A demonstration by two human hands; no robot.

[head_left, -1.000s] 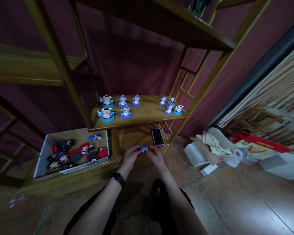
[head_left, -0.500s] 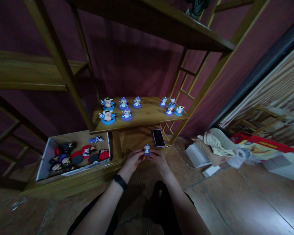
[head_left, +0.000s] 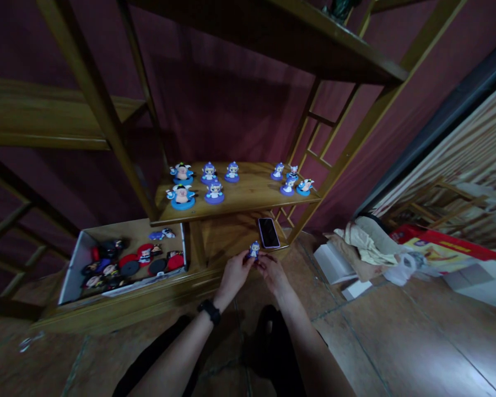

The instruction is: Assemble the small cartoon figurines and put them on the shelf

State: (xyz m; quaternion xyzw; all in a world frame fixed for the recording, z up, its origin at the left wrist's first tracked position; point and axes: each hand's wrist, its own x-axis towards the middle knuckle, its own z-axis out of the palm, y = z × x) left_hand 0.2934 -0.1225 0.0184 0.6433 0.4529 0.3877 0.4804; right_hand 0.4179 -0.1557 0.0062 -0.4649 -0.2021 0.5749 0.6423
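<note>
A small purple and white figurine is held upright between my two hands, in front of the lower shelf. My left hand pinches it from the left, and my right hand closes on its lower right side. The fingers partly cover its base. Beyond my hands, a dark-screened phone lies on the lower shelf. Above it, several similar figurines on round blue or purple bases stand on the wooden shelf, among them a pig figurine at the left and a purple figurine beside it.
An open cardboard box with several figurines in red, black and purple sits at the left. Upright shelf posts flank the shelf, and an upper board overhangs it. White boxes and a plastic bag lie on the floor to the right.
Both hands have shifted slightly right with the figurine, which has turned and tilted a little between the fingers. The shelf figurines, box and phone stay in place.
</note>
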